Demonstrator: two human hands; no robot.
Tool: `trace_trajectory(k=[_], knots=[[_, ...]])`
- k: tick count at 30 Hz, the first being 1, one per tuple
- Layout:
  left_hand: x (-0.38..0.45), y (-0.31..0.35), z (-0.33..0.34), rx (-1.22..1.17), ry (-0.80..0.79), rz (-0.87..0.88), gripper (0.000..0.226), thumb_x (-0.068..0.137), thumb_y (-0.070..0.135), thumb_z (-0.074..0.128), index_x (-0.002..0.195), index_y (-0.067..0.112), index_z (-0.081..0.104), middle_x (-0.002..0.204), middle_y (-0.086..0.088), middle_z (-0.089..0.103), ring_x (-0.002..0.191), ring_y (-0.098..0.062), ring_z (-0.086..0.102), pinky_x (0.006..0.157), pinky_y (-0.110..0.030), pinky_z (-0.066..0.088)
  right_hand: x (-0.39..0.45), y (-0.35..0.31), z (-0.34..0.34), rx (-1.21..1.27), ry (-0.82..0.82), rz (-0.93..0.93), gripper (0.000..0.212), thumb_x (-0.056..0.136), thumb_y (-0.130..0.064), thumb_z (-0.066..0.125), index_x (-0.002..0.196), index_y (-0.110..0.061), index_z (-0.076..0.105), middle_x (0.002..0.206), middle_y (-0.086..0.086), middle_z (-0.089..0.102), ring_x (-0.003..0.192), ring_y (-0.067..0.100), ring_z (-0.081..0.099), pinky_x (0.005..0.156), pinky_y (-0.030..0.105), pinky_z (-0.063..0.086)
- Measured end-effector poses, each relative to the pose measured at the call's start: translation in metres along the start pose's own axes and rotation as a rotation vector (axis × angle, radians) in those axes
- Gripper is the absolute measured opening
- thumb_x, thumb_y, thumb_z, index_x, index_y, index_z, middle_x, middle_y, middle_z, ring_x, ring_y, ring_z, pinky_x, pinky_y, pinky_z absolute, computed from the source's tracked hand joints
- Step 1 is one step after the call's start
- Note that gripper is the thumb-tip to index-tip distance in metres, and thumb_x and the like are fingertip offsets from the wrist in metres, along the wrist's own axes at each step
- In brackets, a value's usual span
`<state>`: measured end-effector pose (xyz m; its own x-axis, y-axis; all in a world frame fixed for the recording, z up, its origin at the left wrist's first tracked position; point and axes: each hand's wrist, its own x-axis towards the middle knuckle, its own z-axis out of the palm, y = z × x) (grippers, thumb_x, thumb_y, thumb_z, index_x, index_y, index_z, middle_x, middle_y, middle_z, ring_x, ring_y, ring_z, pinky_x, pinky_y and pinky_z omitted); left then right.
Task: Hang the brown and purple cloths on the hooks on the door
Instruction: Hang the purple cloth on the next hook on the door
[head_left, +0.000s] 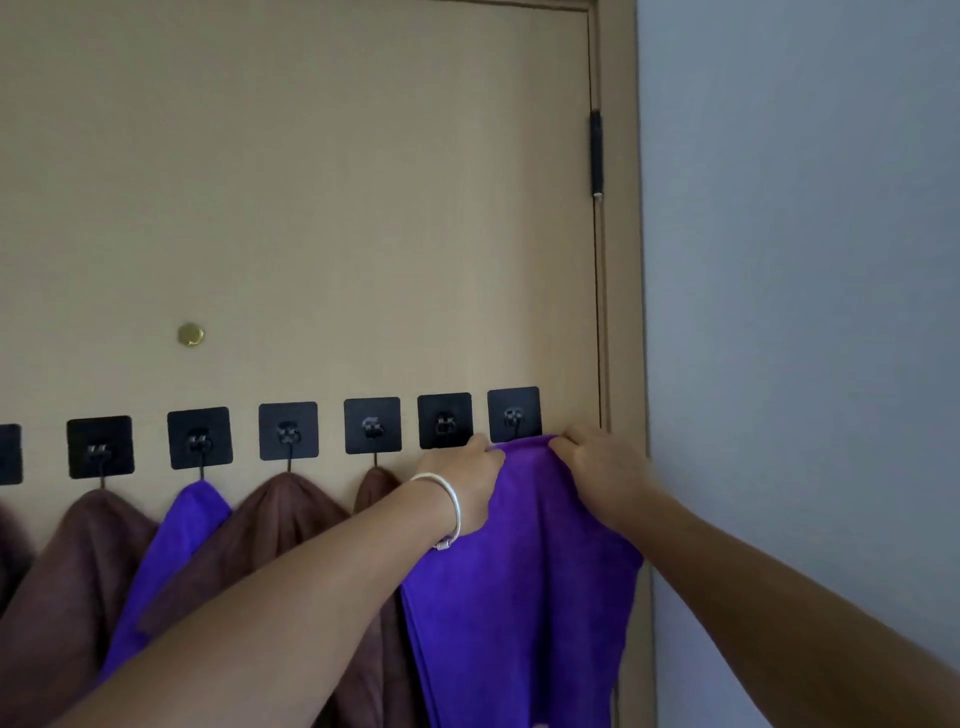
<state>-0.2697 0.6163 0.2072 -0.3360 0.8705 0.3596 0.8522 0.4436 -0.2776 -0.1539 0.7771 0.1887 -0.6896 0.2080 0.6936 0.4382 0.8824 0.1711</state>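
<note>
A row of several black square hooks runs across the tan door (311, 208). At the rightmost hook (514, 414) I hold a purple cloth (519, 571) by its top edge. My left hand (462, 483), with a silver bangle on the wrist, pinches the cloth's left side just below the second hook from the right (445, 421). My right hand (597, 467) pinches the right side. The cloth's top edge sits right under the rightmost hook. Further left, brown cloths (275, 525) and another purple cloth (182, 530) hang from hooks.
A brass peephole (190, 334) sits in the door above the hooks. The door frame (618, 260) with a black hinge (596, 150) runs down the right, beside a grey-blue wall (805, 312).
</note>
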Motion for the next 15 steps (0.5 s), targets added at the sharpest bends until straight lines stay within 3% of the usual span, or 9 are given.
trace_trajectory(k=[4,10,13,15], knots=[[0.006,0.01,0.002,0.076,-0.049,0.002,0.037,0.08,0.006,0.059,0.115,0.017,0.054,0.121,-0.003,0.041,0.094,-0.026,0.058,0.077,-0.04,0.053,-0.008,0.002,0.016,-0.001,0.063,-0.044,0.033,0.097,-0.014,0.04,0.129,-0.016,0.048,0.122,0.004,0.052,0.102,0.018,0.053,0.085,0.029,0.048],[0.011,0.027,0.003,0.15,-0.089,0.054,0.028,0.083,0.012,0.06,0.11,0.015,0.057,0.119,-0.005,0.039,0.098,-0.02,0.051,0.081,-0.035,0.05,-0.021,-0.003,0.036,0.025,0.08,-0.036,0.029,0.098,-0.018,0.043,0.126,-0.014,0.051,0.116,0.006,0.052,0.093,0.018,0.055,0.074,0.025,0.046],[0.012,0.03,0.003,0.064,-0.091,0.075,0.022,0.086,0.014,0.053,0.108,0.01,0.057,0.117,-0.009,0.044,0.091,-0.021,0.05,0.076,-0.03,0.045,-0.027,-0.012,0.043,0.053,0.068,-0.017,0.031,0.096,-0.02,0.05,0.125,-0.012,0.054,0.113,0.009,0.055,0.088,0.021,0.057,0.07,0.026,0.046],[0.012,0.029,0.003,-0.05,-0.108,0.053,0.021,0.086,0.014,0.052,0.106,0.008,0.055,0.11,-0.012,0.051,0.084,-0.023,0.051,0.07,-0.032,0.044,-0.028,-0.016,0.039,0.036,0.103,-0.021,0.027,0.086,-0.015,0.065,0.112,-0.008,0.063,0.097,0.011,0.06,0.076,0.024,0.058,0.061,0.031,0.05]])
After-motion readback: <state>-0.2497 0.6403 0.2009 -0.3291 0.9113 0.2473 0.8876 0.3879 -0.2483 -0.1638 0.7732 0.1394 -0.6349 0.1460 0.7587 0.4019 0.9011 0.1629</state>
